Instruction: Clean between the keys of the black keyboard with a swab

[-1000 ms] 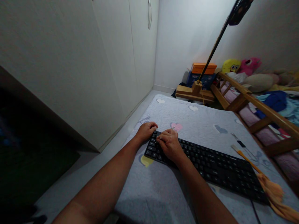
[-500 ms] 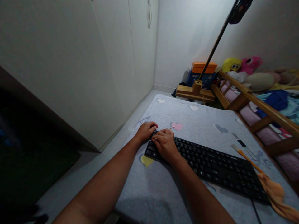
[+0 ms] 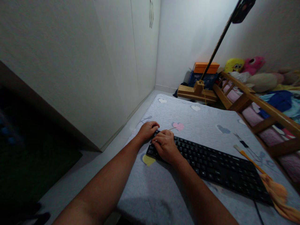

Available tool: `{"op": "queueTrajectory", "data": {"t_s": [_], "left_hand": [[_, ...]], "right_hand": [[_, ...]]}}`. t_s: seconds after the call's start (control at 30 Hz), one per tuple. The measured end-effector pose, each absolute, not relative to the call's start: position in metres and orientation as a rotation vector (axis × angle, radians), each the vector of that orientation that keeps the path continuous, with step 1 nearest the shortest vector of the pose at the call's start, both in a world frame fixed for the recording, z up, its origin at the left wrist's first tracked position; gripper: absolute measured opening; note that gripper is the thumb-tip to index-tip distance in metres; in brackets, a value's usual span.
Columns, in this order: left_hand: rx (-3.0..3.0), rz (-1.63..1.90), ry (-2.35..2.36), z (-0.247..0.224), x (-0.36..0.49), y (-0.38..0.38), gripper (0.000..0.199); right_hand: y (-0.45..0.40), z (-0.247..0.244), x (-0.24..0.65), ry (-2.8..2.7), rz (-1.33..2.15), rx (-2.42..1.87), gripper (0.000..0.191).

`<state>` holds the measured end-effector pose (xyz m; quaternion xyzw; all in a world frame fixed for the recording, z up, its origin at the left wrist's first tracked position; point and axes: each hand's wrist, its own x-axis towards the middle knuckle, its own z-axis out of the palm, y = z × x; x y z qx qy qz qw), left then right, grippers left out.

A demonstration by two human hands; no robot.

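A black computer keyboard [image 3: 211, 164] lies at a slant on a grey-blue cloth [image 3: 182, 111] printed with hearts. At its far left corner, my left hand [image 3: 147, 131] curls its fingers and thumb against the edge. My right hand [image 3: 165, 145] rests over the left-end keys, pinching a thin white stick that looks like a cotton swab [image 3: 172, 127]. One end of the stick sticks out beyond the knuckles; the other comes out by the fingertips, low over the keys. The keys under my right palm are hidden.
Right of the keyboard lie an orange-handled brush [image 3: 248, 158], a slim metal tool with a black band [image 3: 244, 144] and a crumpled orange cloth [image 3: 275, 187]. A wooden bed rail [image 3: 260, 101] borders the right side; a pale wardrobe [image 3: 112, 68] stands left. A wooden-based pole [image 3: 217, 47] rises behind.
The view has shifted slightly. My right hand's fingertips and the swab have moved a little over the same left-end keys; my left hand stays at the corner.
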<state>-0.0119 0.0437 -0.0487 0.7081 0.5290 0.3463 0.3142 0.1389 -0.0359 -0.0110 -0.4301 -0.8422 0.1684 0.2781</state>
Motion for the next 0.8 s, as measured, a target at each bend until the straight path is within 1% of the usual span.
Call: {"op": "queueTrajectory", "data": {"t_s": [0.33, 0.8], "left_hand": [[1.857, 0.922, 1.371, -0.053, -0.012, 0.046, 0.023], [1.88, 0.903, 1.364, -0.051, -0.013, 0.046, 0.023]], "right_hand": [[-0.028, -0.017, 0.143, -2.198, 0.402, -1.178, 0.016], [-0.031, -0.012, 0.159, -2.213, 0.389, -1.222, 0.015]]}}
